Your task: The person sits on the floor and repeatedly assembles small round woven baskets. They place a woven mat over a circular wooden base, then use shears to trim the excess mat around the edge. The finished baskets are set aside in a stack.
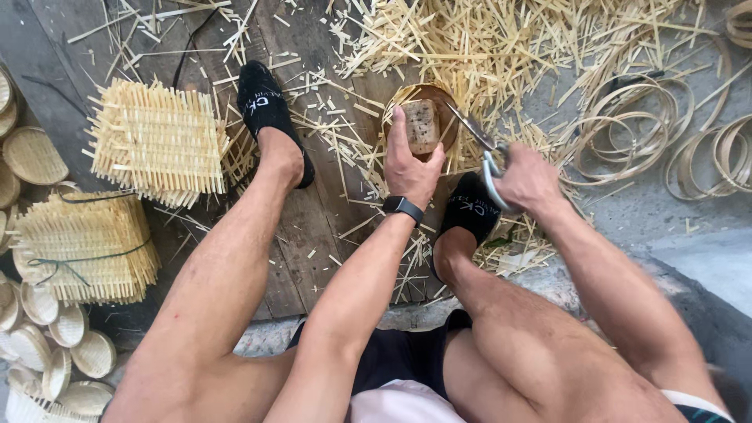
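My left hand (pixel 409 163) grips a small round woven bamboo basket (pixel 421 117) with a wooden block pressed inside it, thumb along its left rim. My right hand (pixel 527 178) is closed on the white handles of a pair of scissors (pixel 479 141), whose blades point up-left at the basket's right edge. A black watch sits on my left wrist. Both hands work above my knees, over a dark wooden board (pixel 313 219). My feet wear black socks.
Two stacks of square woven bamboo mats (pixel 157 141) lie at the left, the lower one (pixel 86 247) tied with cord. Finished small round baskets (pixel 47 345) pile at the left edge. Loose bamboo trimmings (pixel 501 47) cover the floor ahead; bamboo hoops (pixel 642 133) lie at right.
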`<state>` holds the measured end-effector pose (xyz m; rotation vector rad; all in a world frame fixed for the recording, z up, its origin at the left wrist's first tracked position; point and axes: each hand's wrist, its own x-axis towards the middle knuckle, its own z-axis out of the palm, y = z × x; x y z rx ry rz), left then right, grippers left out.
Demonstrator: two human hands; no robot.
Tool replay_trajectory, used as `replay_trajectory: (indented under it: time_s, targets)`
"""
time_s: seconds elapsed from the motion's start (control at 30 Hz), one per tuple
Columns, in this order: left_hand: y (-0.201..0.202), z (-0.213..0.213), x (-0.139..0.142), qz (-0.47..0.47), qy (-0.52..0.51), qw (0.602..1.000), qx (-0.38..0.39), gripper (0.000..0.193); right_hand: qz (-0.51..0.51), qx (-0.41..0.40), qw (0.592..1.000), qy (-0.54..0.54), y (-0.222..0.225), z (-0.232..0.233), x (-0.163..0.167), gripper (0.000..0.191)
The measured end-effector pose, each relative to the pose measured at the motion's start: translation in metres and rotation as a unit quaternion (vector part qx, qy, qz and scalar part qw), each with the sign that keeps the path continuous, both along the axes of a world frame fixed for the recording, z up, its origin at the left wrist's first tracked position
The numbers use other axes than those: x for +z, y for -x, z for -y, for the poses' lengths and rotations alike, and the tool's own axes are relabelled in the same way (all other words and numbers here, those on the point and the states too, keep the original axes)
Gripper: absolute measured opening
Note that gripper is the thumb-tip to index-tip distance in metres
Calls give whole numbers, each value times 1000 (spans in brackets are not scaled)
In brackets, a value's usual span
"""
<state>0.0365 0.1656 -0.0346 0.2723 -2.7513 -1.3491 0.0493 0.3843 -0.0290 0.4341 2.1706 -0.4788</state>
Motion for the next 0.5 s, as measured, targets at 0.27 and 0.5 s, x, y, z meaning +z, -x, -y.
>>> replay_trajectory:
  time_s: [0.27,0.5]
  targets:
    - [0,1,-2,-30,4,999,-33,102,-340,188,915,-108,-4,-11,-21,45]
    - [8,14,-1,26,16,997,-73,100,-289,216,925,-120,8,-29,-30,27]
